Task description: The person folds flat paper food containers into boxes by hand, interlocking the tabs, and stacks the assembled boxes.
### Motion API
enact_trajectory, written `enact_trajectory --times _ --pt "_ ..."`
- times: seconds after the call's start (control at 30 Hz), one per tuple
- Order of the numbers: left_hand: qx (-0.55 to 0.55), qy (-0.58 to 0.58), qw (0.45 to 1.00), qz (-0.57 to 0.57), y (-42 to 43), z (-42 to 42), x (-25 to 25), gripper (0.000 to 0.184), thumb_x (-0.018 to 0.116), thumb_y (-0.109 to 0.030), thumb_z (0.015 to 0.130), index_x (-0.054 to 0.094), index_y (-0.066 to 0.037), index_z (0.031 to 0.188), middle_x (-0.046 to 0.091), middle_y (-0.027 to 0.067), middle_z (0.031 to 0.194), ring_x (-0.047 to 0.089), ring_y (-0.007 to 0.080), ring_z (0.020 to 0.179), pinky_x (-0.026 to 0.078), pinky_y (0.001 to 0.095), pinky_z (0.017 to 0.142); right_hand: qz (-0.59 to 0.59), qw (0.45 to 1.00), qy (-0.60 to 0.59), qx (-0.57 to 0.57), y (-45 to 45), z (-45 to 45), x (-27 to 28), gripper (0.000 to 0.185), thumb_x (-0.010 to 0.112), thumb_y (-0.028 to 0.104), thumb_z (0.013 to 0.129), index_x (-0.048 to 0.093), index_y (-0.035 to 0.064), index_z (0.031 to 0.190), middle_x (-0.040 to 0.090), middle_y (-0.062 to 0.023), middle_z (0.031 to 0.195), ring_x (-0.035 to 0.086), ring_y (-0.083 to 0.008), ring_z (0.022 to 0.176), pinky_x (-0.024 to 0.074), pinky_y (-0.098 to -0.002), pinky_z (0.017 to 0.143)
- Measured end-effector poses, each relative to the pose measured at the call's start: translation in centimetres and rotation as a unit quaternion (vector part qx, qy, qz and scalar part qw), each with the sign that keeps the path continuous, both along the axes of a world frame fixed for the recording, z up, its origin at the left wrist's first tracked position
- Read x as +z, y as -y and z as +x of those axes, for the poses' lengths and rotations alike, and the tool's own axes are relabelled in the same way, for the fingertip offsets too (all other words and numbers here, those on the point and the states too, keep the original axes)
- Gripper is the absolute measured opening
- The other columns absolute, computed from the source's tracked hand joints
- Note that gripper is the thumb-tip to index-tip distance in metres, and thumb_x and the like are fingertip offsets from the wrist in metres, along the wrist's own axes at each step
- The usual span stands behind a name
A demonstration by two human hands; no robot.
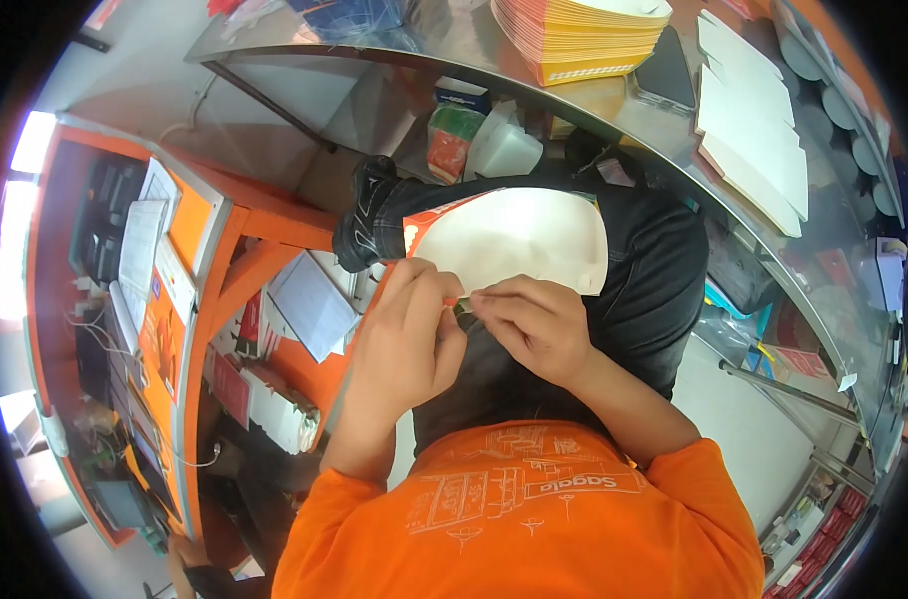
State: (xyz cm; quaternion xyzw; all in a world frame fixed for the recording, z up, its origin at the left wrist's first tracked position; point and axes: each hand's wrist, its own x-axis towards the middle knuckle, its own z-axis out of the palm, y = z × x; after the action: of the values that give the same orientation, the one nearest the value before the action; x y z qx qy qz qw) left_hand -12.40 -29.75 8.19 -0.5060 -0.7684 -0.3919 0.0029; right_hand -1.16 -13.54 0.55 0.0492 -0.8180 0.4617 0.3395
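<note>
A paper food tray (519, 235), white inside with a red and orange printed edge, lies across my dark-trousered leg. At its near edge my left hand (411, 324) is closed, fingers curled, with its thumb and fingertips pinched. My right hand (534, 324) is pinched too, its fingertips almost meeting the left ones. Between the fingertips shows a tiny green and reddish bit, too small to name. Whether the fingers also grip the tray's edge cannot be made out.
A steel table (604, 100) curves ahead, bearing a stack of yellow cartons (574, 40), a dark phone (665, 75) and flat white cartons (753, 130). At left stands an orange counter (209, 250) with papers. Another person's hand (182, 554) shows at lower left.
</note>
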Motion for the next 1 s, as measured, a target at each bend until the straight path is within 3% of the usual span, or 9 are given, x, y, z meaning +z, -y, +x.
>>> enact_trajectory --times 0.07,0.23,0.33,0.43,0.53,0.57,0.67,0.8,1.0 --pt "-0.022 -0.034 0.999 0.013 0.2 -0.2 0.1 0.035 0.062 0.012 0.070 0.061 0.001 0.103 0.060 0.0182 0.093 0.062 0.0352 0.085 0.053 0.0387 0.077 -0.087 0.994 0.068 0.004 0.4 0.2 1.1 0.022 0.082 0.005 0.088 0.076 0.0053 0.110 0.074 -0.0084 0.100 0.073 -0.0247 0.076 0.0550 -0.0345 0.064" --pt "-0.068 -0.069 0.995 0.003 0.7 -0.4 0.1 0.039 0.063 0.010 0.064 0.062 0.000 0.102 0.062 0.0192 0.096 0.064 0.0375 0.086 0.054 0.0392 0.075 -0.052 0.994 0.061 0.070 -0.1 -0.2 0.6 0.020 0.081 0.004 0.090 0.073 0.0052 0.108 0.069 -0.0080 0.095 0.069 -0.0234 0.069 0.0532 -0.0348 0.061" --pt "-0.084 -0.097 0.992 -0.001 0.5 -0.7 -0.2 0.040 0.066 0.008 0.067 0.064 0.000 0.107 0.065 0.0207 0.105 0.066 0.0369 0.096 0.055 0.0396 0.081 -0.065 0.989 0.095 0.091 -0.2 0.2 0.9 0.019 0.081 0.004 0.090 0.072 0.0050 0.107 0.067 -0.0075 0.093 0.065 -0.0203 0.063 0.0505 -0.0333 0.058" --pt "0.000 -0.187 0.981 0.045 -0.3 -0.7 0.9 0.043 0.072 0.004 0.074 0.064 0.001 0.116 0.068 0.0180 0.117 0.070 0.0343 0.099 0.060 0.0410 0.078 -0.125 0.981 0.120 0.085 0.0 0.3 1.0 0.017 0.080 0.004 0.091 0.071 0.0045 0.105 0.066 -0.0059 0.089 0.061 -0.0157 0.059 0.0468 -0.0303 0.055" --pt "0.103 0.108 0.975 0.165 -0.2 0.4 0.3 0.044 0.075 -0.001 0.086 0.063 0.003 0.128 0.064 0.0191 0.133 0.071 0.0289 0.107 0.061 0.0401 0.088 -0.168 0.976 0.118 0.071 0.0 0.4 1.2 0.015 0.079 0.000 0.090 0.071 0.0030 0.103 0.068 -0.0047 0.089 0.063 -0.0105 0.060 0.0463 -0.0264 0.055" --pt "0.064 0.160 0.979 0.107 0.8 -0.3 -0.3 0.048 0.078 -0.005 0.092 0.062 0.006 0.136 0.065 0.0200 0.134 0.070 0.0258 0.114 0.062 0.0391 0.094 -0.178 0.975 0.115 0.067 0.0 0.5 1.3 0.016 0.079 -0.002 0.090 0.070 0.0024 0.102 0.069 -0.0044 0.090 0.064 -0.0087 0.061 0.0467 -0.0250 0.055" --pt "0.018 0.278 0.959 0.054 1.3 0.5 -0.6 0.054 0.080 -0.003 0.090 0.062 0.006 0.140 0.067 0.0221 0.132 0.070 0.0264 0.118 0.063 0.0367 0.092 -0.240 0.964 0.101 0.056 0.5 0.5 2.0 0.010 0.076 0.002 0.096 0.068 0.0019 0.102 0.069 -0.0038 0.088 0.061 -0.0058 0.060 0.0438 -0.0252 0.055" --pt "0.009 0.208 0.975 0.078 1.4 0.9 -1.1 0.045 0.078 0.002 0.091 0.069 0.007 0.134 0.077 0.0191 0.111 0.077 0.0233 0.102 0.065 0.0319 0.083 -0.281 0.944 0.138 0.109 0.3 1.1 3.6 0.012 0.074 0.003 0.099 0.066 -0.0001 0.107 0.070 -0.0037 0.091 0.063 -0.0042 0.064 0.0454 -0.0239 0.056" --pt "-0.016 0.204 0.974 0.099 1.3 1.0 -0.7 0.042 0.076 0.007 0.090 0.071 0.006 0.132 0.078 0.0189 0.110 0.077 0.0204 0.096 0.065 0.0308 0.080 -0.422 0.857 0.207 0.210 -0.5 1.1 4.7 0.011 0.069 0.005 0.104 0.065 -0.0005 0.112 0.070 -0.0032 0.093 0.065 -0.0071 0.066 0.0482 -0.0241 0.057"
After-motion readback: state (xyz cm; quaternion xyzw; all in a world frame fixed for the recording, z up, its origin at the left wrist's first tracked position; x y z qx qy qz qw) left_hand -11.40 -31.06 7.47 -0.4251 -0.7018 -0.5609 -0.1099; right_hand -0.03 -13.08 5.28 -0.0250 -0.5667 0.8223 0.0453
